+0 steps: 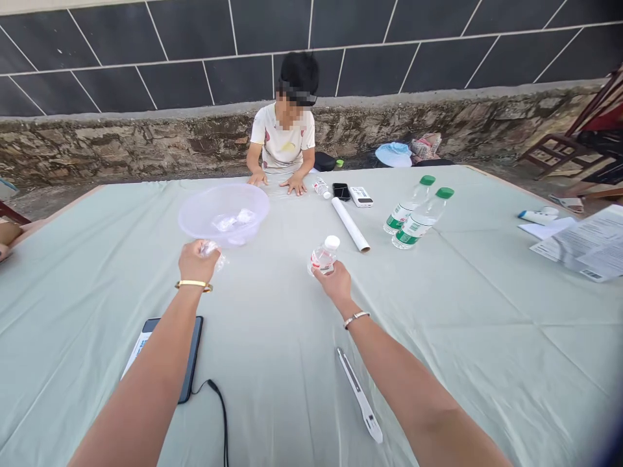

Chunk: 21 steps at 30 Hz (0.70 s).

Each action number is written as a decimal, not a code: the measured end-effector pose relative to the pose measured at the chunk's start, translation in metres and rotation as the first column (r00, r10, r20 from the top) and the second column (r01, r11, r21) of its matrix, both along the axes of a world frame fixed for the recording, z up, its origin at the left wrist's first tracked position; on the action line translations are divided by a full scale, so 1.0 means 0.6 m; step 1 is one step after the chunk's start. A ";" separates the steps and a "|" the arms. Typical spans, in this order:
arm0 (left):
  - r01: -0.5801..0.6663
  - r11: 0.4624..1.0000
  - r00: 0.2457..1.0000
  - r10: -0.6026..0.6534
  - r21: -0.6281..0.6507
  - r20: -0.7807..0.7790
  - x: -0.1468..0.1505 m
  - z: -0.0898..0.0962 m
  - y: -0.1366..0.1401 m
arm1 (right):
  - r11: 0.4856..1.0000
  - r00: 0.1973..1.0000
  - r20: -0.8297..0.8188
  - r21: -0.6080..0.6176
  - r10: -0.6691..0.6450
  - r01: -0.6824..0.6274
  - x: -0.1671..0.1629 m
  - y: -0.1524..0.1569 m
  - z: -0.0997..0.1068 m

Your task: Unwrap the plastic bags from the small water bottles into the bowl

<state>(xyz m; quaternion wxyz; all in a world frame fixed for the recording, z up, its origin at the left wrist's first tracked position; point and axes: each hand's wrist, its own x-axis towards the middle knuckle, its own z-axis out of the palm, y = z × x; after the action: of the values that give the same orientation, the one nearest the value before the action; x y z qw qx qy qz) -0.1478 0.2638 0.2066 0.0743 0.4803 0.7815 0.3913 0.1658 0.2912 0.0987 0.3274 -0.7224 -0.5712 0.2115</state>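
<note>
Crumpled clear plastic film [210,249] is bunched in my left hand [195,261], whose fingers are closed on it. This hand is just in front of a translucent lilac basin [189,217], in which more crumpled clear plastic [236,220] lies. My right hand [335,285] grips a small clear bottle [322,257] with a white cap and a red-marked label. The bottle is upright, and its base is partly hidden by my fingers. Nearer me, to the left of my right forearm, a white utility knife [359,395] rests on the cloth.
A person [285,139] sits across the table, both hands on the cloth [272,363]. Beyond my right hand are a white roll [350,225], a phone [341,191], a power bank [361,196] and two green-capped bottles [413,224]. Papers [588,243] lie right; a tablet [193,357] sits under my left forearm.
</note>
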 end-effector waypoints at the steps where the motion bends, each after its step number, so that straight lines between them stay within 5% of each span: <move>1: -0.016 1.000 0.998 0.017 0.011 -0.068 -0.005 0.006 0.026 | 1.000 1.000 0.002 0.018 -0.022 0.022 0.000 0.032 -0.002; 8: -0.100 0.995 0.976 0.102 0.020 -0.194 -0.024 0.003 0.153 | 0.990 0.995 -0.025 0.103 -0.094 0.096 -0.009 0.157 -0.038; 19: -0.103 0.988 0.941 0.059 -0.116 -0.333 -0.057 -0.034 0.243 | 0.979 0.983 -0.102 0.120 -0.152 0.164 -0.033 0.164 -0.085; 21: 0.005 0.983 0.953 -0.061 -0.186 -0.297 -0.073 -0.041 0.253 | 0.980 0.984 -0.095 0.115 -0.154 0.164 -0.035 0.164 -0.084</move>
<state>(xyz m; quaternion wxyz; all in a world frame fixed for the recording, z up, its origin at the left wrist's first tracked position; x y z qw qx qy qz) -0.1914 0.4159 0.1821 0.0045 0.5386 0.8080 0.2388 0.1449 0.3895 0.0481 0.4111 -0.7345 -0.5090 0.1798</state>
